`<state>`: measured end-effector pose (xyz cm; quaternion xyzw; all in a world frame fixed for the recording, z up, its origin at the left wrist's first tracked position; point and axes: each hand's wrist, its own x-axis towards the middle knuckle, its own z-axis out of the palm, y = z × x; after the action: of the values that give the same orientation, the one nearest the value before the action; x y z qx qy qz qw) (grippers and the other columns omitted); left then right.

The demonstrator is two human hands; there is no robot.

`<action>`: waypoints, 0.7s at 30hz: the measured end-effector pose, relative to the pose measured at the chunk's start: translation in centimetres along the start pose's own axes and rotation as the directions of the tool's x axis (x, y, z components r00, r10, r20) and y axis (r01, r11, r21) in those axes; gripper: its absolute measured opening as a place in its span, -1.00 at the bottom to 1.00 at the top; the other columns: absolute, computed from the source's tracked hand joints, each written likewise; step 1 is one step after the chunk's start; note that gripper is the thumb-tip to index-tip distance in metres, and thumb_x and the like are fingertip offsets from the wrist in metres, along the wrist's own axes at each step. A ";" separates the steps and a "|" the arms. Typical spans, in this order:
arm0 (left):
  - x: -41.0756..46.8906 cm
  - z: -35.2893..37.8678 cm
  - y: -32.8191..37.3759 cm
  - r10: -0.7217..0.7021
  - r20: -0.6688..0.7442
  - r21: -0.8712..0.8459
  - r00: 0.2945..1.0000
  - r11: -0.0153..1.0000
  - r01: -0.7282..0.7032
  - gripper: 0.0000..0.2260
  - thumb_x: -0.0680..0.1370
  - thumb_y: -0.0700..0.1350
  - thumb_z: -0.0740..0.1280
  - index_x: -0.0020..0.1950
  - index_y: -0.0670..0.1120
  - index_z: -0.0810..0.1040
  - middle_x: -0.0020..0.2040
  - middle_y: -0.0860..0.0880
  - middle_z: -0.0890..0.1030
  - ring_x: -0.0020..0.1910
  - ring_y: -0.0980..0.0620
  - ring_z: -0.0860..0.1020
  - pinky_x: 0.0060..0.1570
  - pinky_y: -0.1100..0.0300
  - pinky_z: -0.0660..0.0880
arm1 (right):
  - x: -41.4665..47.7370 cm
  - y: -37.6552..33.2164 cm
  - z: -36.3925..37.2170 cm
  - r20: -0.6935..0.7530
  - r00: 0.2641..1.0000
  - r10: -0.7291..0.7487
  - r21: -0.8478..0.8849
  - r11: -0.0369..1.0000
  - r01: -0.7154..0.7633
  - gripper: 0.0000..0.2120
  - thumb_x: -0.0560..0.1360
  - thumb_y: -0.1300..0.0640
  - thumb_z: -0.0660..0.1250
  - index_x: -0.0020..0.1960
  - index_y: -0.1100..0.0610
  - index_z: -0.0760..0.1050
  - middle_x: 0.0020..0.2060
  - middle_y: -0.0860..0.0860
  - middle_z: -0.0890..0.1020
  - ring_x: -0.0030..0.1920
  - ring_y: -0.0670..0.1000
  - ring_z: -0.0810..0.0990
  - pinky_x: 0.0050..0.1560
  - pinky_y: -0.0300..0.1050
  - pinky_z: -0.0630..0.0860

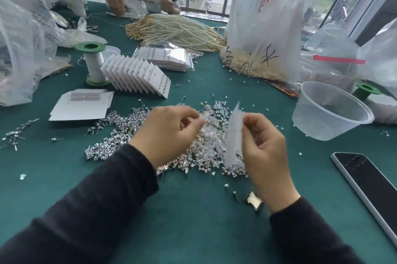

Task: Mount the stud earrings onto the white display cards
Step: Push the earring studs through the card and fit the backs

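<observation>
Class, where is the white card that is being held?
Head view, just right of centre: the white display card stands on edge, pinched by the right hand, over the stud earring pile.

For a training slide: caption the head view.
Right hand holds a white display card; left hand, fingers curled, hovers over the stud earrings.

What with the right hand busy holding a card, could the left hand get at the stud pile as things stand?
Probably yes: the left hand is directly over the stud pile, nothing between them, though blur hides whether its pinched fingertips already hold something. The right hand grips the card.
</observation>
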<state>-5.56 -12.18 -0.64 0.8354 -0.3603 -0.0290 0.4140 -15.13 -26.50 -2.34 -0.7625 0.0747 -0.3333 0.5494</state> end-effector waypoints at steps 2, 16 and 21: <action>0.3 -0.5 -1.0 0.018 0.098 0.404 0.995 0.913 -0.056 -0.56 0.47 0.16 0.28 0.25 -0.04 0.47 0.01 0.01 0.55 -0.02 0.14 0.47 0.07 0.25 0.41 | 0.6 -0.2 -1.0 0.033 0.968 0.247 0.295 0.923 -0.246 -0.83 0.47 0.37 0.30 -0.14 0.12 0.56 -0.28 0.05 0.64 -0.25 -0.02 0.60 -0.22 -0.11 0.53; 0.3 0.3 -2.6 0.165 -0.039 0.335 0.986 0.931 -0.143 -0.94 0.46 -0.16 0.35 -0.20 -0.08 0.60 -0.22 0.07 0.51 -0.28 0.19 0.39 -0.14 0.30 0.31 | 0.2 -0.3 -1.8 0.427 0.816 0.390 0.729 0.385 -0.565 -0.54 -0.14 0.12 0.69 -0.27 0.15 0.68 -0.21 0.09 0.71 -0.16 0.08 0.69 -0.19 -0.05 0.62; 0.5 0.0 -2.3 0.112 -0.093 0.219 0.989 0.972 -0.090 -0.92 0.48 -0.17 0.35 -0.22 -0.07 0.54 -0.30 0.10 0.51 -0.35 0.21 0.42 -0.33 0.39 0.27 | 0.0 -0.8 -1.7 0.419 0.775 0.474 0.750 0.301 -0.589 -0.45 -0.25 0.22 0.69 -0.27 0.22 0.67 -0.20 0.16 0.70 -0.19 0.14 0.69 -0.24 0.01 0.63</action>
<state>-3.85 -11.54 -2.13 0.8561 -0.3811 0.0750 0.3411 -16.29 -27.51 -1.34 -0.3391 0.1162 -0.0782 0.9303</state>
